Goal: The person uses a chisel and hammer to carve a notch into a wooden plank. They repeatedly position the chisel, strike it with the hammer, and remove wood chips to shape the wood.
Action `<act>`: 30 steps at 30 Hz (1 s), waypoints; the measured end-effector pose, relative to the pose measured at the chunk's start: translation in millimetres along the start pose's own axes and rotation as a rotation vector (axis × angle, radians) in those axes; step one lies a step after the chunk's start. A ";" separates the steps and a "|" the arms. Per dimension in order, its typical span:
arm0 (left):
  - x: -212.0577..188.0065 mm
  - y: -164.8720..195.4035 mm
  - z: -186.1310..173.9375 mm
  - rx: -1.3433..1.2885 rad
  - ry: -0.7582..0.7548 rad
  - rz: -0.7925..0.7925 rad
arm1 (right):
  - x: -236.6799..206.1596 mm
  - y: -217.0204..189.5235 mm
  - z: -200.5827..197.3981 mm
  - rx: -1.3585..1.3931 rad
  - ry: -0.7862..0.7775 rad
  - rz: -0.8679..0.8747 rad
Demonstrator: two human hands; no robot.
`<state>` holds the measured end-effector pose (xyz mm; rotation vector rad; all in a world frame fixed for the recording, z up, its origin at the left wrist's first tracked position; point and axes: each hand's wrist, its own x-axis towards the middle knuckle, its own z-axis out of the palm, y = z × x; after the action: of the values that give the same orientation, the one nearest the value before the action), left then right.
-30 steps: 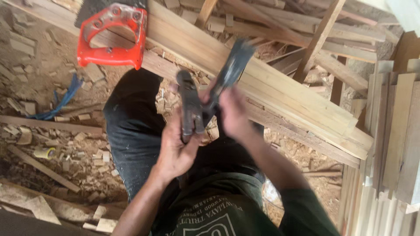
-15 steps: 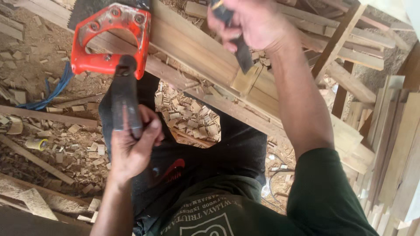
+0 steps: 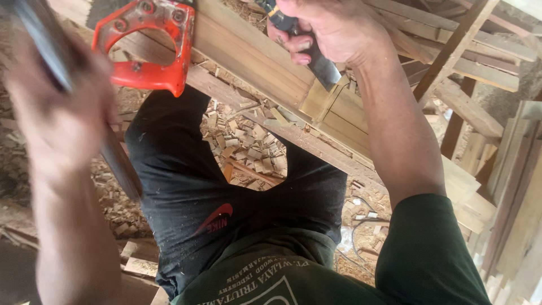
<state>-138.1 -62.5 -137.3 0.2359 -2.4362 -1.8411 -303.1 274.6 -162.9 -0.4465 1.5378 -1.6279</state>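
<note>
Since half a second ago our left hand (image 3: 53, 121) has lifted its hammer (image 3: 39, 48), fist closed; our right hand (image 3: 330, 28) grips the chisel (image 3: 316, 62), blade slanting near-right onto the plank (image 3: 254, 62).

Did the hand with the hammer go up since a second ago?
Yes. The left hand with the dark hammer rose from near the right hand to the left of the red plastic saw handle.
</note>
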 end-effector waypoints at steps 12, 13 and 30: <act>56.9 20.4 29.0 0.379 -0.376 0.264 | -10.1 -12.7 8.5 -0.095 0.025 0.043; 56.5 22.5 24.7 0.432 -0.344 0.282 | -12.6 -11.5 4.6 -0.099 0.045 0.031; 93.8 53.4 -34.8 0.034 0.118 0.287 | 8.2 -24.5 28.1 0.172 0.002 0.157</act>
<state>-229.2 -97.2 -79.2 -0.0044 -2.2845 -1.6183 -295.0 247.9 -136.9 -0.2255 1.3846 -1.6209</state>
